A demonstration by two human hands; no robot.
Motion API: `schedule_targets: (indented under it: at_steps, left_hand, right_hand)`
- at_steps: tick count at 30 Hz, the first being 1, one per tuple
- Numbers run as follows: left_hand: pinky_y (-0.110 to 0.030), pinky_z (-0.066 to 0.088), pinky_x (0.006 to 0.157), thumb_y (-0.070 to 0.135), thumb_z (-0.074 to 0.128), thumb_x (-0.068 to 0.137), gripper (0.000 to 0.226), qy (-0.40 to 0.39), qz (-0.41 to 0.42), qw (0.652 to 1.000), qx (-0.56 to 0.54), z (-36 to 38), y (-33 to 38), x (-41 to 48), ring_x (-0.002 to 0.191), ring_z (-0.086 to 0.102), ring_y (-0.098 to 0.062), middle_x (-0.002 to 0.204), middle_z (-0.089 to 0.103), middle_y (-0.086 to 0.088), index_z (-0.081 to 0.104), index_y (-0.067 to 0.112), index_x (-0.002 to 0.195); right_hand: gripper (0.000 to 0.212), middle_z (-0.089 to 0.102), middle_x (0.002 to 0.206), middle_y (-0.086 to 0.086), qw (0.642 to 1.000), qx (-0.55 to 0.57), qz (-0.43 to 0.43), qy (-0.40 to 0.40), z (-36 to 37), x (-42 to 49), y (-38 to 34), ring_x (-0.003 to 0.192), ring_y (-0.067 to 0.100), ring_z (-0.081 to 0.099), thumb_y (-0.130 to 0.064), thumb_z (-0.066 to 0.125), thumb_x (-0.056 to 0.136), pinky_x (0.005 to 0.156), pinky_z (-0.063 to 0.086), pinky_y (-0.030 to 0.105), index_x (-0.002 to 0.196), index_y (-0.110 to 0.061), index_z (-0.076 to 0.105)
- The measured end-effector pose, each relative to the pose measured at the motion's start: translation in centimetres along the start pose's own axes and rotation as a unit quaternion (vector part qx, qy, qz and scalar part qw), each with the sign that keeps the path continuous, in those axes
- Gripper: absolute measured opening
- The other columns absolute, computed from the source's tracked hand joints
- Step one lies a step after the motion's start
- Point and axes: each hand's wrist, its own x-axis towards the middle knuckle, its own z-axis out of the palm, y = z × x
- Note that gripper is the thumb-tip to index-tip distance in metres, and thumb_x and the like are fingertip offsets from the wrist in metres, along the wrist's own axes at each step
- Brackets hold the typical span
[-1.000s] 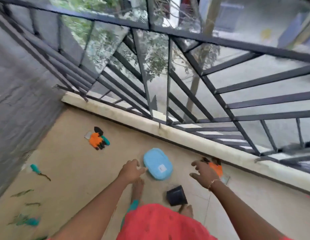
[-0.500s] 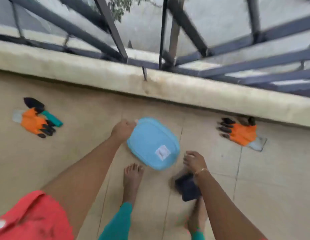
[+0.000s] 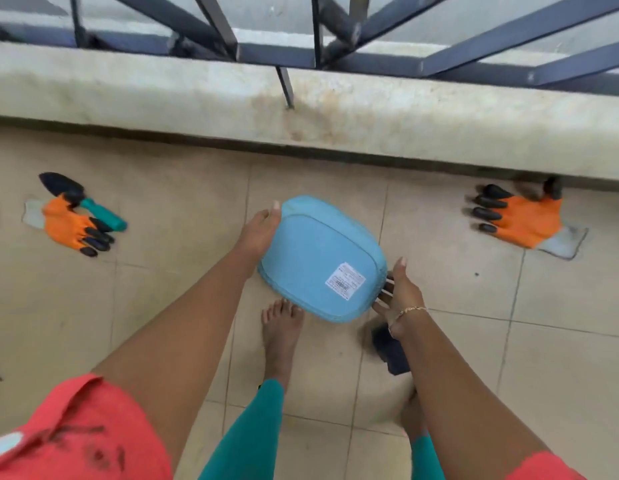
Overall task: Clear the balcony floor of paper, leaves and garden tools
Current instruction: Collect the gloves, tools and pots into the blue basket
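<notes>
The right hand (image 3: 399, 296) is now gripping the near-right edge of the upturned blue tub (image 3: 311, 244), having left the black pot (image 3: 392, 351) it was reaching for half a second ago; the left hand (image 3: 261, 230) is still holding the far-left rim; both seem to be raising it just above the floor (image 3: 183, 188), probably as a collector; the trowel (image 3: 76, 195) and two orange gloves (image 3: 526, 220) are lying uncollected near the kerb; the white sticker (image 3: 346, 277) is showing a barcode, its print being unreadable.
</notes>
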Motion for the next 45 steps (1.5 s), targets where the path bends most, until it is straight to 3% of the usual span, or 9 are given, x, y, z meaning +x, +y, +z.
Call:
schedule_targets:
  at_steps: [3, 8, 16, 24, 28, 32, 35, 39, 45]
  left_hand:
    - [-0.03, 0.052, 0.064, 0.027, 0.076, 0.071, 0.048, 0.051, 0.113, 0.99, -0.074, -4.5, 5.7, -1.0, 0.063, 0.063, -0.018, 0.072, 0.065, 0.003, 0.042, 0.036, 0.103]
    - [-0.033, 0.038, 0.071, 0.059, 0.04, 0.09, 0.05, -0.02, 0.068, 0.983, -0.172, -14.5, 19.6, -18.7, 0.094, 0.051, -0.017, 0.108, 0.056, -0.001, 0.052, 0.014, 0.108]
    - [-0.039, 0.045, 0.082, 0.057, 0.038, 0.091, 0.044, -0.04, 0.103, 0.948, -0.299, -19.3, 22.0, -33.4, 0.108, 0.054, -0.017, 0.108, 0.061, -0.002, 0.055, 0.019, 0.105]
    - [-0.054, 0.042, 0.095, 0.077, 0.039, 0.064, 0.077, -0.156, 0.195, 0.948, -0.199, -25.7, 26.8, -48.2, 0.108, 0.054, -0.014, 0.11, 0.064, 0.003, 0.061, 0.025, 0.117]
    - [-0.056, 0.041, 0.098, 0.067, 0.038, 0.082, 0.055, -0.219, 0.244, 0.935, -0.137, -27.2, 29.2, -54.5, 0.111, 0.053, -0.016, 0.115, 0.063, 0.006, 0.059, 0.032, 0.118]
    - [-0.046, 0.047, 0.089, 0.059, 0.055, 0.08, 0.049, -0.248, 0.279, 0.927, -0.046, -26.2, 31.3, -58.1, 0.115, 0.052, -0.018, 0.121, 0.061, 0.003, 0.058, 0.028, 0.118]
    - [-0.041, 0.047, 0.083, 0.03, 0.053, 0.091, 0.025, -0.277, 0.316, 0.907, 0.02, -23.4, 32.9, -60.7, 0.106, 0.056, -0.017, 0.118, 0.063, 0.001, 0.055, 0.023, 0.115]
    - [-0.047, 0.052, 0.081, -0.003, 0.047, 0.084, 0.035, -0.298, 0.34, 0.888, 0.085, -17.3, 34.0, -64.7, 0.109, 0.057, -0.027, 0.116, 0.063, -0.009, 0.054, 0.016, 0.113]
    - [-0.043, 0.053, 0.077, -0.003, 0.051, 0.075, 0.04, -0.33, 0.354, 0.867, 0.119, -4.9, 31.9, -72.9, 0.095, 0.059, -0.023, 0.102, 0.064, -0.003, 0.055, 0.024, 0.105]
  right_hand:
    - [0.054, 0.062, 0.101, 0.006, 1.0, 0.017, -0.011, 0.001, -1.3, -3.3, -1.3, 0.093, 0.021, 0.059, -0.056, 0.034, 0.093, 0.071, 0.05, 0.031, 0.107, -0.009, 0.057]
    - [0.054, 0.058, 0.093, 0.004, 0.999, 0.031, -0.031, 0.028, -4.5, -10.6, -4.3, 0.093, 0.024, 0.057, -0.059, 0.033, 0.092, 0.097, 0.045, 0.043, 0.118, -0.014, 0.05]
    - [0.062, 0.06, 0.084, 0.012, 0.996, 0.035, -0.08, -0.01, -10.3, -26.2, -7.8, 0.074, 0.022, 0.058, -0.062, 0.032, 0.09, 0.063, 0.047, 0.031, 0.107, -0.009, 0.06]
    - [0.043, 0.058, 0.086, 0.012, 0.986, 0.049, -0.156, -0.015, -15.7, -42.9, -8.7, 0.081, 0.024, 0.057, -0.056, 0.048, 0.086, 0.073, 0.05, 0.035, 0.09, -0.015, 0.057]
    - [0.024, 0.058, 0.079, 0.007, 0.972, 0.1, -0.21, -0.005, -18.4, -49.8, -7.9, 0.074, 0.019, 0.054, -0.04, 0.054, 0.089, 0.068, 0.047, 0.031, 0.085, -0.017, 0.061]
    - [0.013, 0.057, 0.076, 0.005, 0.954, 0.167, -0.247, 0.025, -21.9, -54.1, -5.9, 0.069, 0.017, 0.052, -0.029, 0.059, 0.088, 0.065, 0.044, 0.028, 0.084, -0.017, 0.058]
    - [0.019, 0.06, 0.086, 0.006, 0.937, 0.229, -0.259, 0.052, -25.9, -55.1, -3.8, 0.078, 0.02, 0.057, -0.023, 0.064, 0.084, 0.065, 0.048, 0.03, 0.094, -0.013, 0.052]
    - [0.01, 0.06, 0.088, 0.009, 0.917, 0.298, -0.249, 0.091, -32.4, -55.3, -0.5, 0.075, 0.02, 0.058, -0.005, 0.059, 0.086, 0.068, 0.051, 0.032, 0.087, -0.01, 0.05]
    - [0.016, 0.06, 0.09, 0.013, 0.9, 0.346, -0.225, 0.14, -44.8, -54.5, 5.3, 0.075, 0.02, 0.057, 0.005, 0.057, 0.083, 0.06, 0.049, 0.029, 0.095, -0.004, 0.052]
